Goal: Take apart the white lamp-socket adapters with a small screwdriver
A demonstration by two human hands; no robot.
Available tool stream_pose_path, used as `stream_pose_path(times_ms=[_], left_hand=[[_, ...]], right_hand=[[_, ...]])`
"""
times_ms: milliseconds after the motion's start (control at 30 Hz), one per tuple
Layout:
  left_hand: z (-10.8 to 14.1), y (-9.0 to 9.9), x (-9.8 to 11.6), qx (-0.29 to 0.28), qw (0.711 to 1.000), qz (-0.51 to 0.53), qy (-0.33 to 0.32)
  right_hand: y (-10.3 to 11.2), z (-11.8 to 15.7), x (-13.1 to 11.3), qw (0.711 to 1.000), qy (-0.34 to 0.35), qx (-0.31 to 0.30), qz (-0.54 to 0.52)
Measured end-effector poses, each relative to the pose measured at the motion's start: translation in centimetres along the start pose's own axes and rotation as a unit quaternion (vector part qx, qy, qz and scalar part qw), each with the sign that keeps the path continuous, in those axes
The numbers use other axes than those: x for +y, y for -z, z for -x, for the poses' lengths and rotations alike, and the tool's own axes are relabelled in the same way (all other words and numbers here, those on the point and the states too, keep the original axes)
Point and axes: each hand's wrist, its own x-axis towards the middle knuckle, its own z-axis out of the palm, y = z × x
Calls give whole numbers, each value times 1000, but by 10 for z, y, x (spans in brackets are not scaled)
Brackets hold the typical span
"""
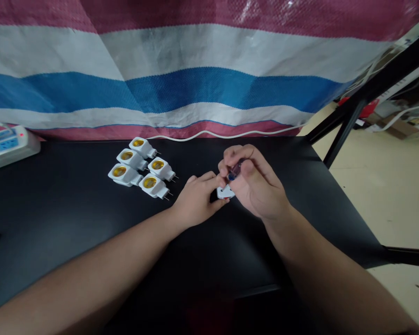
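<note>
Gripping a screwdriver-like tool (235, 170) in my right hand (261, 186), I steady a white piece (224, 192), seemingly unfinished, on the counter (73, 200) with my left hand's (197, 200) closed fingers, five white sockets (159, 166) lying grouped leftward, completion unverifiable.

From here I see smooth plastic lamp sockets (157, 189) with shiny metal linings (158, 164), a matt tabletop (73, 200) and glossy woven-plastic sheeting (181, 88).

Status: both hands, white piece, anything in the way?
Left hand holding small white piece. Right hand gripping apparent screwdriver, partly hiding piece. Five plug-in lamp sockets to left, seemingly not blocking.
</note>
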Motion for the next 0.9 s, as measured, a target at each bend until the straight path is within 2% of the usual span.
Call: stream_pose_path(times_ms=[133, 367, 567, 800, 900], left_hand=[[1, 0, -1, -1, 1000, 5, -4], [1, 1, 1, -1, 1000, 9, -2], [0, 5, 5, -15, 1000, 15, 2], [1, 2, 3, -7, 1000, 3, -6], [0, 2, 3, -5, 1000, 6, 0]], right_hand=[[0, 2, -4, 999, -50, -1, 2], [-5, 3, -4, 1000, -13, 17, 12], [-6, 0, -13, 997, -61, 49, 7], [-6, 0, -7, 998, -2, 58, 2], [-5, 0, -8, 999, -14, 42, 13]])
